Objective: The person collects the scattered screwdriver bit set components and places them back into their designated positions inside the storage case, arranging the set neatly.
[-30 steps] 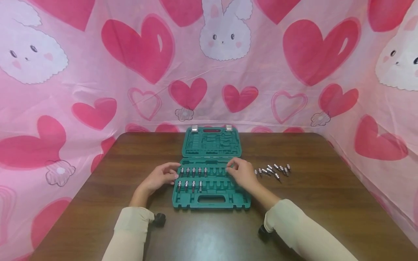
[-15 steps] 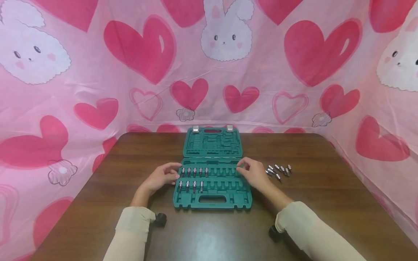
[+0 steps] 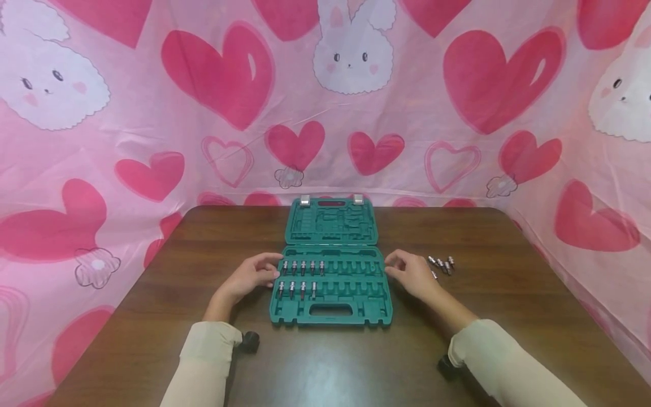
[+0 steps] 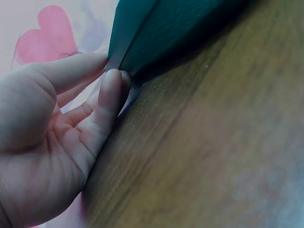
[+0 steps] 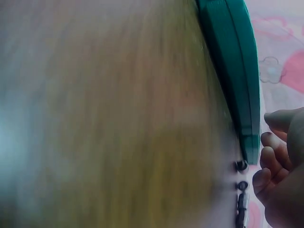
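A green socket case lies with its lid up on the table. Metal bit sockets fill the left parts of its two slot rows; the slots to their right are bare. My left hand rests at the case's left edge, and the left wrist view shows its fingertips against the case side. Just off the right edge is my right hand, thumb and fingers apart with nothing seen between them. Loose bit sockets lie beyond it, some hidden behind the hand.
The raised lid, with moulded recesses and two metal latches, stands at the back of the case. Brown wooden table spreads around it. A pink heart-print cloth hangs behind and at both sides.
My right hand has moved right, from over the upper slot row to beyond the case's right edge, now covering some loose bit sockets. The left hand stays at the left edge.
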Action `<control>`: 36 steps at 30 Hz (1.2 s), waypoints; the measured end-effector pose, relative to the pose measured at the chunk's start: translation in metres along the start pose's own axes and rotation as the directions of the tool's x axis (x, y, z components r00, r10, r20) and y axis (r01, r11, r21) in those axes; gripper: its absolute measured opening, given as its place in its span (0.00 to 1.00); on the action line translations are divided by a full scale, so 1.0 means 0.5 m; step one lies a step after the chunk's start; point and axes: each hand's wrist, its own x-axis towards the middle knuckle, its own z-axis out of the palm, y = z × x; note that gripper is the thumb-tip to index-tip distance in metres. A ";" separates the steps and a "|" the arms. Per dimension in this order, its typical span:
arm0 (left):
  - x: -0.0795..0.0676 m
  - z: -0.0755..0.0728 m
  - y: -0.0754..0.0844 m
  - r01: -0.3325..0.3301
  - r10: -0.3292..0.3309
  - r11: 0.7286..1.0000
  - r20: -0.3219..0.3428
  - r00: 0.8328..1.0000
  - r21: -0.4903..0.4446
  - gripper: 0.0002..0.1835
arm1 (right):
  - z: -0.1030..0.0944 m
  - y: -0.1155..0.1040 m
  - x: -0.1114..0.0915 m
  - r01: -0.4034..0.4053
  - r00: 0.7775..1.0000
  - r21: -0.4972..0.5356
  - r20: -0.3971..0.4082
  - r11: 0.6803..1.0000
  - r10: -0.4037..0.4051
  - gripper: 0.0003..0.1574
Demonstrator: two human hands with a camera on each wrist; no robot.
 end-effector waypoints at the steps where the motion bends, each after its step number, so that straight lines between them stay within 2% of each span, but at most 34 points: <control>1: 0.000 0.000 0.000 0.001 -0.001 1.000 0.001 1.000 0.001 0.26 | -0.004 0.003 -0.001 -0.007 1.000 -0.003 0.004 1.000 0.007 0.08; 7: 0.001 -0.002 -0.008 -0.006 0.006 1.000 -0.001 1.000 0.002 0.27 | -0.027 0.025 -0.006 -0.019 0.999 -0.019 0.027 1.000 0.019 0.10; 14: 0.003 -0.004 -0.009 -0.004 0.004 1.000 0.005 1.000 -0.003 0.26 | -0.047 0.057 -0.013 0.062 0.998 -0.110 0.032 0.992 -0.059 0.08; 20: 0.003 -0.005 -0.011 -0.001 0.001 1.000 0.007 1.000 -0.001 0.26 | -0.065 0.073 -0.019 0.097 0.995 -0.157 0.031 0.983 -0.093 0.11; 29: 0.007 -0.001 -0.007 0.027 -0.027 1.000 0.001 1.000 -0.004 0.26 | -0.098 0.091 -0.024 0.057 0.998 -0.186 0.047 0.981 -0.049 0.13; 36: 0.009 -0.002 -0.012 0.012 -0.012 1.000 0.002 1.000 0.001 0.26 | -0.109 0.102 -0.025 0.092 0.996 -0.285 0.018 0.954 -0.091 0.14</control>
